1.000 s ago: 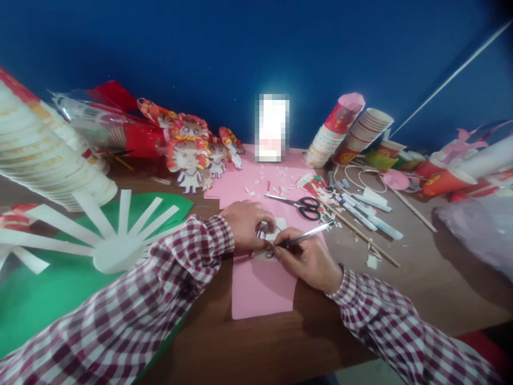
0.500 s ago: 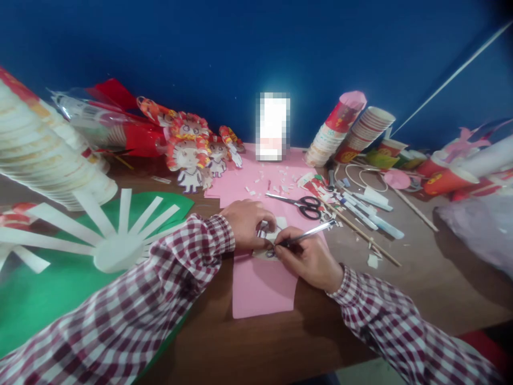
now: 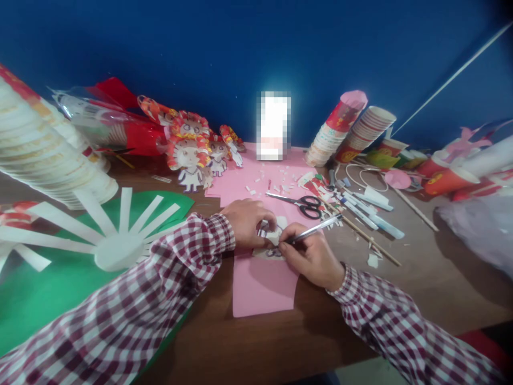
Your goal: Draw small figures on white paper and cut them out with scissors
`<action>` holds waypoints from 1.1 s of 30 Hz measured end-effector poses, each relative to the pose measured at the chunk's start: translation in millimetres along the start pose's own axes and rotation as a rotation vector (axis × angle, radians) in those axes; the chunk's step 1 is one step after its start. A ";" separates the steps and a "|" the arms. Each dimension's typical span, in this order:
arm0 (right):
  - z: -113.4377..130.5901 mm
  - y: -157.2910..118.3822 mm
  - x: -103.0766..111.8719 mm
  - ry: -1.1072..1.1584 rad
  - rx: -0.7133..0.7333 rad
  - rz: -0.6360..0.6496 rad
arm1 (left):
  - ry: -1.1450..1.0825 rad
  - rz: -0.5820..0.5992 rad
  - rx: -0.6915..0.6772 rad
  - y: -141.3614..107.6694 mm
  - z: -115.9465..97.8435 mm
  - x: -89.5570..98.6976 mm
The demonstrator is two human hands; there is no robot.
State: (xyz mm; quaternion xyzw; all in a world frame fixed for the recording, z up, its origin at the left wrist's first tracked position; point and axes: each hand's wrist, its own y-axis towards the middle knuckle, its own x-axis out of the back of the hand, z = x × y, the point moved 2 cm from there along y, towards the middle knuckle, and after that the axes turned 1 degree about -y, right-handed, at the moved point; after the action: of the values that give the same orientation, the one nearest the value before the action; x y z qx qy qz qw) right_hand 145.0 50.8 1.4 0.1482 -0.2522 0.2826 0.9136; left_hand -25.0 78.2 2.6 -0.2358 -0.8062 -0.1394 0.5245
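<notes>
One drawn paper piece: it is lying on the pink sheet, between the two hands, its dark-lined white surface (image 3: 276,230) showing partly under the fingers.
Slim silver tool: its shaft (image 3: 316,227) is slanting up and to the right; its tip is too small to make out.
Right hand: this hand (image 3: 311,255) is pinching the silver tool, thumb and fingers clamped around its lower part.
Left hand: this hand (image 3: 246,220) is resting over the paper piece's left side, its thumb and curled forefinger standing apart.
Pink sheet: it (image 3: 262,291) is spreading beneath the work and reaching toward the blue wall (image 3: 192,48).
Black-handled scissors: they (image 3: 308,206) are lying just beyond the right hand, near white paper scraps (image 3: 282,187).
Right side: pens (image 3: 358,214) and a wooden stick (image 3: 366,239) are lying on the brown table (image 3: 224,342), with cup stacks (image 3: 334,131) leaning behind.
Left side: white strips (image 3: 125,211) are fanning over a green sheet (image 3: 36,299); lion-maned paper figures (image 3: 190,160) are standing farther back.
</notes>
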 end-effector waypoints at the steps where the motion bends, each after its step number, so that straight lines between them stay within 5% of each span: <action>1: -0.3 0.0 0.5 0.012 -0.012 0.003 | -0.004 0.003 -0.003 0.3 0.6 0.1; 13: -7.2 2.2 7.0 0.372 -0.106 -0.075 | -0.101 0.018 -0.076 -2.2 2.3 6.0; 21: -5.8 2.3 10.2 0.480 -0.020 -0.111 | -0.191 0.106 0.078 6.4 3.5 4.2; 33: -10.5 5.7 32.8 0.445 0.078 -0.269 | -0.244 -0.019 0.340 9.8 6.5 4.3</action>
State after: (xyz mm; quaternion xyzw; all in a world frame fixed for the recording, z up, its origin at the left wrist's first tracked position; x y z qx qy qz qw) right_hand 169.0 74.2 11.3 0.1495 -0.0121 0.1935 0.9696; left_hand -26.3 90.5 3.6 -0.1514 -0.8778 0.0231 0.4539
